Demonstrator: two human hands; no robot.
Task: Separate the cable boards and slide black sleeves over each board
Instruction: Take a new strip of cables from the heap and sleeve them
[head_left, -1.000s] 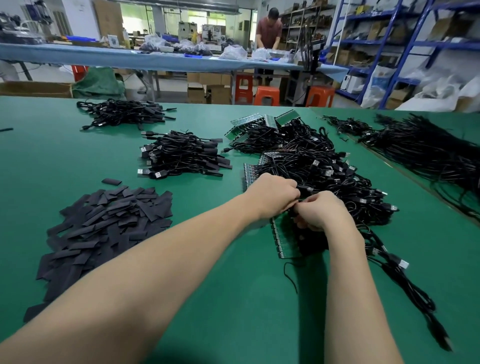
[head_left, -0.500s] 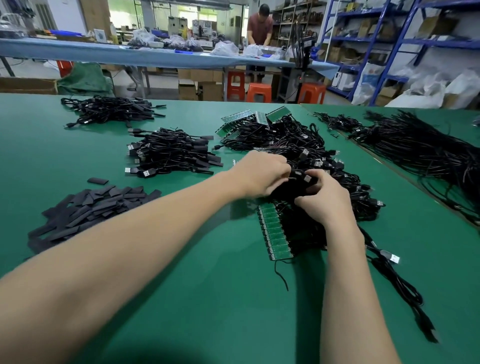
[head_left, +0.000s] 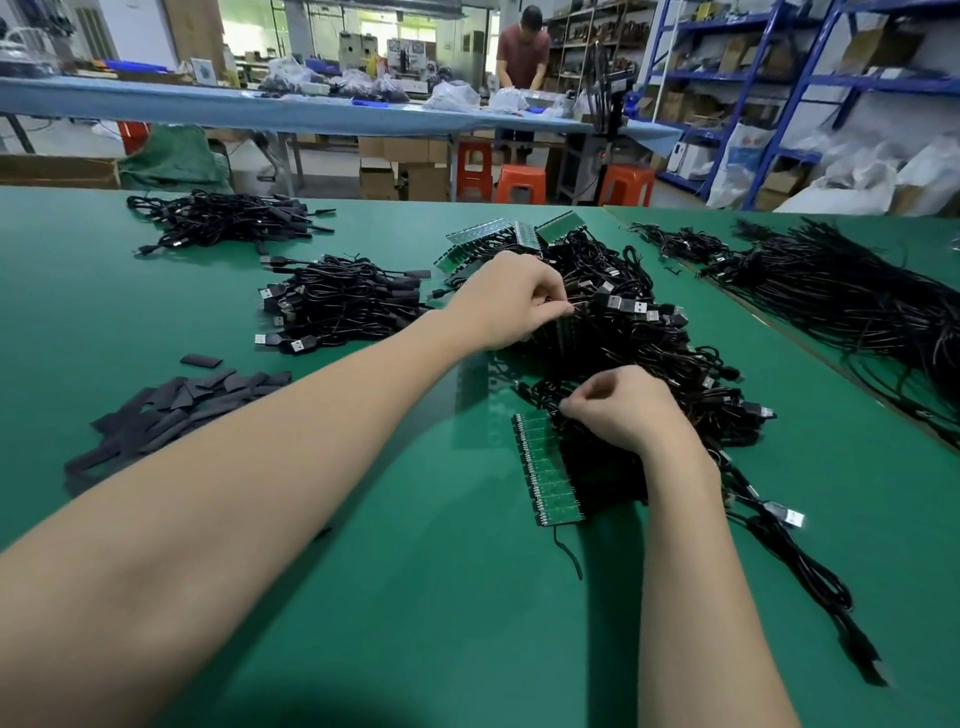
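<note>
While cables hide the fingertips, both hands (head_left: 566, 364) pinch something unclear in the pile (head_left: 623, 332).

Hands parted: left hand (head_left: 511, 301) farther up cable pile (head_left: 623, 338), right hand (head_left: 621, 410) nearer.

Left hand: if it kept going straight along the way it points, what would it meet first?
Most likely the tangled cable pile straight ahead: the left hand already pinches something at its near edge, though depth is unclear.
</note>
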